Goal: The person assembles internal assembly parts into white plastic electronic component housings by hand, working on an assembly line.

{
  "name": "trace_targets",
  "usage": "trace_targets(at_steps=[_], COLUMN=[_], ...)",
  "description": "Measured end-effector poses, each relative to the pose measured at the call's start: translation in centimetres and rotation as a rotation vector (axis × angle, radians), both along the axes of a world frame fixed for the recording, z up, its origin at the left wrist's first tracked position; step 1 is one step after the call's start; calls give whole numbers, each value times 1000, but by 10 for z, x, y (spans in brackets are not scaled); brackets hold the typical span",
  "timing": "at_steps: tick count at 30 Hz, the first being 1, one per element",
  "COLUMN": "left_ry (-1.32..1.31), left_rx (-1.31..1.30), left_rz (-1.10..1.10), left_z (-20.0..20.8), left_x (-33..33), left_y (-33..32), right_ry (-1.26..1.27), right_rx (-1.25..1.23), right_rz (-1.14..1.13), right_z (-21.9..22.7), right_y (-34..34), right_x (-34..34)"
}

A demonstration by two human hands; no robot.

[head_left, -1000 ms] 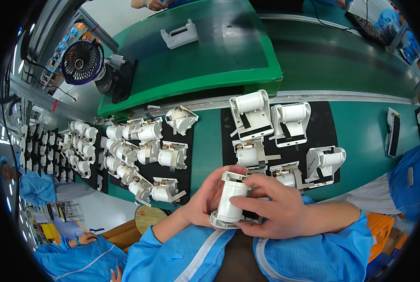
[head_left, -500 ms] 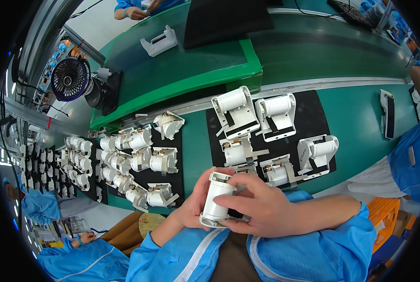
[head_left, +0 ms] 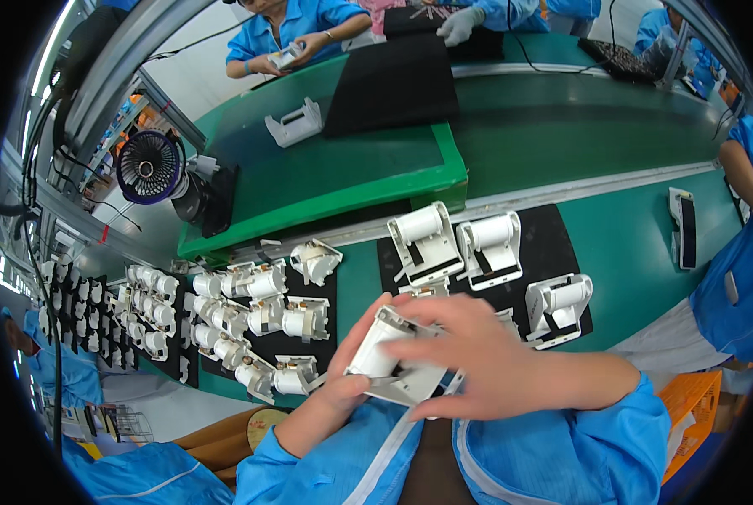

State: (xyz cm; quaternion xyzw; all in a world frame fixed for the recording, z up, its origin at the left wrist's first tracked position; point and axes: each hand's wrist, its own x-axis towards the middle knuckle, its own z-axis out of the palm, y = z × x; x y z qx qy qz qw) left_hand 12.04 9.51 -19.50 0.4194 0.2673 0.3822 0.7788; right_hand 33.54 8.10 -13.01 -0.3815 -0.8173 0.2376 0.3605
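A white plastic housing with a smooth white cylinder [head_left: 375, 348] is held tilted in front of my chest. My left hand [head_left: 353, 374] grips it from the left, the thumb pressing on its lower corner. Over its right side lies my right hand [head_left: 481, 353], smeared by motion, with fingers stretched and the thumb apart below. Whether those fingertips touch the housing is hard to make out. Beyond my hands, similar white units [head_left: 421, 238] [head_left: 490, 247] stand on a black mat [head_left: 545, 231], with another unit [head_left: 559, 305] at the right.
Rows of white cylinder assemblies [head_left: 265, 316] cover dark mats on the left. A green-edged raised platform [head_left: 376, 189] carries a white bracket [head_left: 296, 124] and a black sheet [head_left: 391, 88]. A small fan [head_left: 149, 167] stands far left. Co-workers [head_left: 296, 38] work across and beside the bench.
The housing has turned and tilted in my left hand, showing its flat plate. My right hand's fingers have spread from the cylinder. The view has shifted, bringing more of the far co-workers in.
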Motion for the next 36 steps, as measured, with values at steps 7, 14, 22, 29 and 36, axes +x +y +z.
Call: trace_targets(at_steps=[7, 14, 22, 29, 36], left_ry=[-150, -3, 399, 466, 938], left_rx=[101, 66, 492, 707, 724], left_rz=[-225, -107, 261, 107, -71], left_z=[-4, -4, 26, 82, -14], left_x=[-1, -4, -3, 35, -2], left_y=[19, 20, -3, 36, 5], right_ry=[211, 134, 180, 69, 223], right_rx=[-526, -311, 189, 726, 507], right_rz=[91, -54, -171, -496, -767], right_z=[-30, -39, -29, 53, -23], right_y=[16, 12, 2, 47, -48], right_x=[7, 4, 0, 127, 257])
